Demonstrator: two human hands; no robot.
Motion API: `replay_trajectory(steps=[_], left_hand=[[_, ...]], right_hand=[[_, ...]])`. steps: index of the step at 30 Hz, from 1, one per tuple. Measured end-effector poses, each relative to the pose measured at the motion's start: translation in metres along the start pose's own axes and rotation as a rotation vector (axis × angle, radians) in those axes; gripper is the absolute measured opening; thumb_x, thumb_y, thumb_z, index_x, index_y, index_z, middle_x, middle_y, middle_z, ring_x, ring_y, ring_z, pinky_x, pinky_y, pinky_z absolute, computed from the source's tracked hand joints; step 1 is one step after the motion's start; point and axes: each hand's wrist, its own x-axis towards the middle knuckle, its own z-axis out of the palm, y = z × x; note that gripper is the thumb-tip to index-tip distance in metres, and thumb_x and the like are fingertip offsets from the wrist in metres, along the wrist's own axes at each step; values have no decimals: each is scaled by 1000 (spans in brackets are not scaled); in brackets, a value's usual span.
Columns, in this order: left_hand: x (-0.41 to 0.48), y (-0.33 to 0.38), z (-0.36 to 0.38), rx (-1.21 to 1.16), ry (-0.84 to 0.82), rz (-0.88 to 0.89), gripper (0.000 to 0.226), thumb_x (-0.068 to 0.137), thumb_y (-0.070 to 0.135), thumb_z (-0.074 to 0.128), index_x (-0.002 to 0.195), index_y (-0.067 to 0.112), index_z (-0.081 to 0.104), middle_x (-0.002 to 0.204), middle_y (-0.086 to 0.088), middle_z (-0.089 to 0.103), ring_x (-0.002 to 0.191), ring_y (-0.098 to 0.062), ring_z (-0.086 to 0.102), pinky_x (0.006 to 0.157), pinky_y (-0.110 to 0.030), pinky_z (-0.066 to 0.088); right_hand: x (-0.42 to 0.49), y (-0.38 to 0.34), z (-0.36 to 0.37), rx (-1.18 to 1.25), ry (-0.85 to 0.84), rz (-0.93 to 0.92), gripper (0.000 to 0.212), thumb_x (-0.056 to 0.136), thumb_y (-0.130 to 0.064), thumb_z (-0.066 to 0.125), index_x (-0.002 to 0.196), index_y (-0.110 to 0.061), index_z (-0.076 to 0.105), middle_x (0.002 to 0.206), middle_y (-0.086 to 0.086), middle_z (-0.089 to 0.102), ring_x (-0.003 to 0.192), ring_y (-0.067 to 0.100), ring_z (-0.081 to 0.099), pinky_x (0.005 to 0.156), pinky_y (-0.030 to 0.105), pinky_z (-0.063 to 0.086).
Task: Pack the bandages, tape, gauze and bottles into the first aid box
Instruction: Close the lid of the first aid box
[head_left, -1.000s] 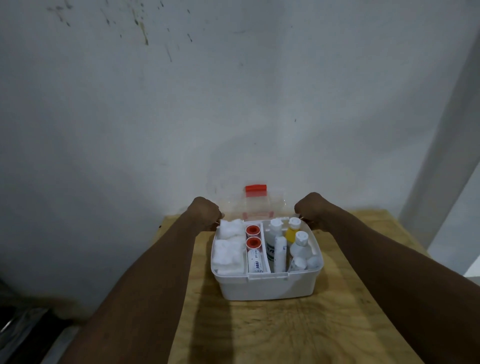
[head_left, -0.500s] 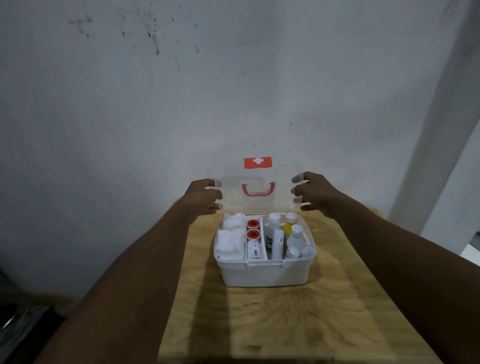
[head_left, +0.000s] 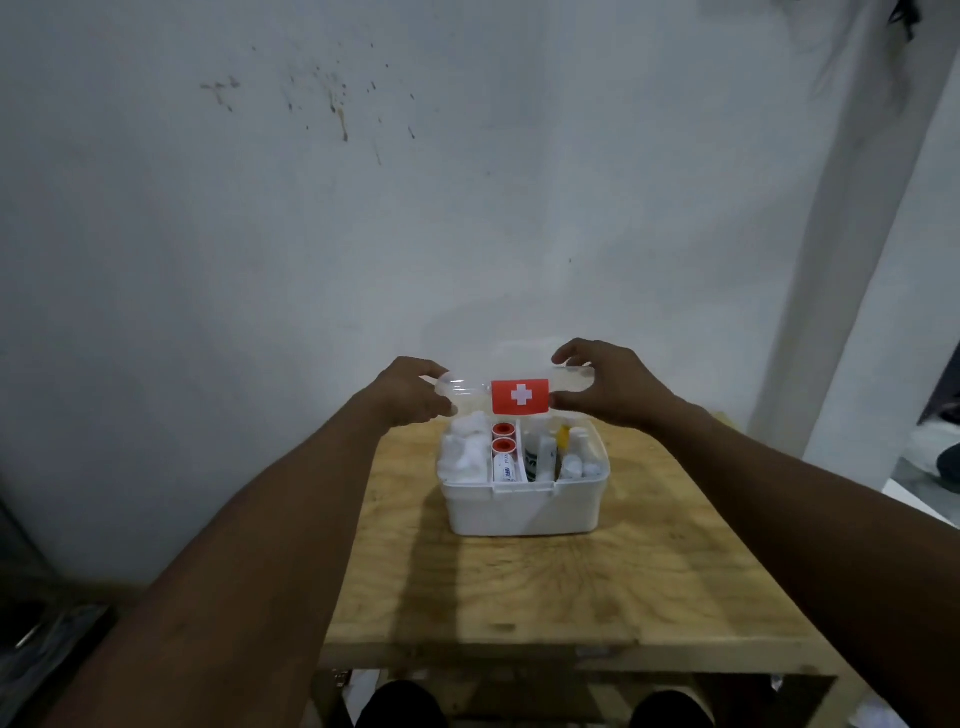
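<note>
Box (head_left: 522, 506) sits mid-worktop (head_left: 519, 587), packed: gauze (head_left: 462, 452) left, tape rolls (head_left: 503, 437) centre, bottles (head_left: 569, 457) right. Clear lid (head_left: 566, 382) with red cross label (head_left: 520, 396) held half-lowered over the box. Left hand (head_left: 410, 392) clamped on lid's left edge, right hand (head_left: 605, 387) clamped on its right edge.

Judgement: closing step. Lower both sides evenly; watch that tall bottle caps clear the lid; press the front until it seats.

Worktop: bare plywood. Wall (head_left: 363, 208) behind white, speckled with marks. Dim light.

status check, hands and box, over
Left hand and right hand both gripping lid, half lowered. Box packed, not yet shut. Nothing in the way.
</note>
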Motion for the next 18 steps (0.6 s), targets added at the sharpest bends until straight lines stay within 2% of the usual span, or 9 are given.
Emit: replay_trajectory(steps=[2, 4, 5, 7, 9, 11, 18], left_hand=[[-4, 1, 1, 42, 1, 6, 54, 72, -4, 88, 121, 8, 70, 107, -19, 74, 82, -26, 67, 72, -33, 56], [-7, 1, 1, 75, -7, 12, 59, 71, -5, 89, 124, 8, 69, 106, -17, 74, 79, -24, 66, 69, -30, 55], [-9, 1, 1, 86, -9, 13, 62, 69, -5, 90, 126, 8, 69, 108, -17, 74, 80, -24, 65, 71, -31, 56], [-12, -1, 1, 122, -16, 17, 68, 66, -3, 92, 129, 9, 68, 113, -16, 73, 89, -27, 67, 85, -38, 59], [-17, -2, 2, 172, -36, 21, 73, 65, 1, 93, 131, 13, 65, 117, -11, 71, 102, -27, 67, 96, -41, 57], [-21, -4, 2, 226, -56, 25, 77, 65, 5, 95, 134, 18, 63, 122, -7, 67, 111, -27, 65, 99, -41, 55], [-32, -7, 2, 333, -149, 16, 85, 64, 14, 97, 139, 25, 58, 134, -4, 60, 120, -24, 60, 103, -39, 52]], right_hand=[[-6, -7, 0, -49, -2, -35, 60, 69, -56, 80, 118, -24, 63, 117, 1, 65, 105, 17, 60, 92, 36, 52], [-11, -11, 0, -82, -19, -49, 60, 69, -59, 78, 116, -25, 64, 115, 1, 64, 105, 18, 60, 92, 38, 52], [-13, -12, 1, -93, -27, -49, 60, 68, -61, 77, 116, -26, 64, 113, 0, 64, 104, 18, 60, 91, 38, 52], [-18, -13, 1, -104, -46, -48, 62, 67, -64, 76, 115, -28, 63, 112, 0, 63, 103, 17, 60, 90, 36, 52], [-22, -12, 2, -109, -64, -45, 62, 66, -62, 78, 115, -28, 63, 112, 0, 63, 103, 16, 59, 90, 35, 51], [-27, -11, 4, -107, -76, -39, 61, 66, -59, 80, 116, -28, 63, 112, -1, 61, 104, 16, 58, 90, 35, 51], [-42, -8, 10, -145, -113, -44, 59, 66, -48, 85, 117, -28, 62, 112, -1, 57, 104, 17, 54, 87, 31, 48]])
